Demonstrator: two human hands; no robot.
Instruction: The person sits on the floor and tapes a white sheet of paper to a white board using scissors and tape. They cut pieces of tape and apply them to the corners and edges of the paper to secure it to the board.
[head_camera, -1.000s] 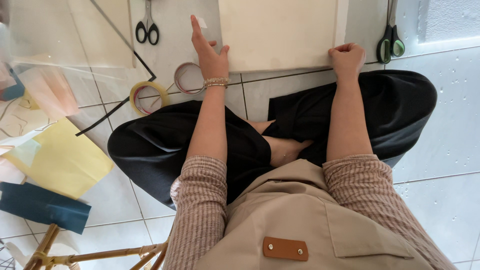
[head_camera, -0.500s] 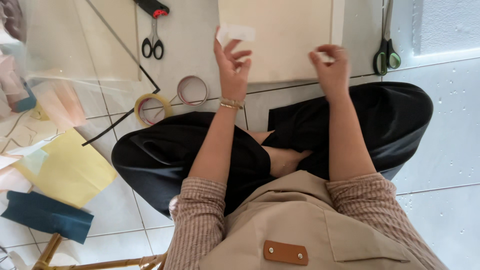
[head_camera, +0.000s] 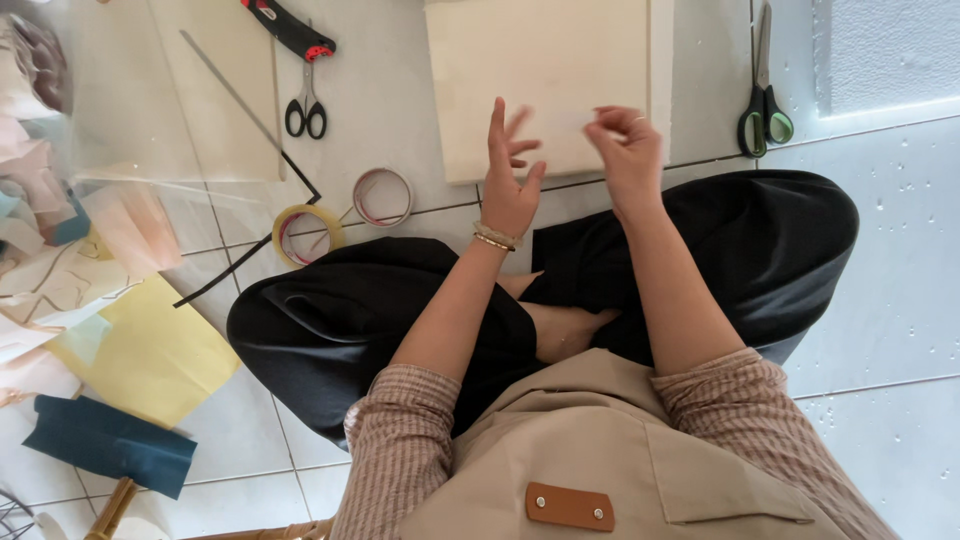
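1. Person seated cross-legged on a white tiled floor (head_camera: 900, 300); both hands raised above the near edge of a cream board (head_camera: 540, 80) that lies flat on the tiles just ahead of the knees.
2. Left hand (head_camera: 510, 175): fingers spread apart, palm toward the board, gripping nothing that shows; a beaded bracelet (head_camera: 493, 238) sits at the wrist.
3. Right hand (head_camera: 625, 150): fingertips drawn together as if pinching something small and pale; motion blur there, so I cannot tell what, if anything, is held.
4. Handling judgement: the board looks stiff, flat and light; smooth face likely slippery on tile; best taken at its near edge or corners, both hands; any pale scrap between the fingers would be thin, limp and easily creased.
5. Nearby: two tape rolls, one yellowish (head_camera: 306, 233) and one clear (head_camera: 382, 196); black-handled scissors (head_camera: 305, 105); green-handled scissors (head_camera: 765, 110); a yellow sheet (head_camera: 150, 350); dark blue paper (head_camera: 110, 445).
6. Hard to read: the board's far edge is cut off by the frame; a red-and-black tool (head_camera: 290, 30) is only partly in view; the left clutter is blurred.
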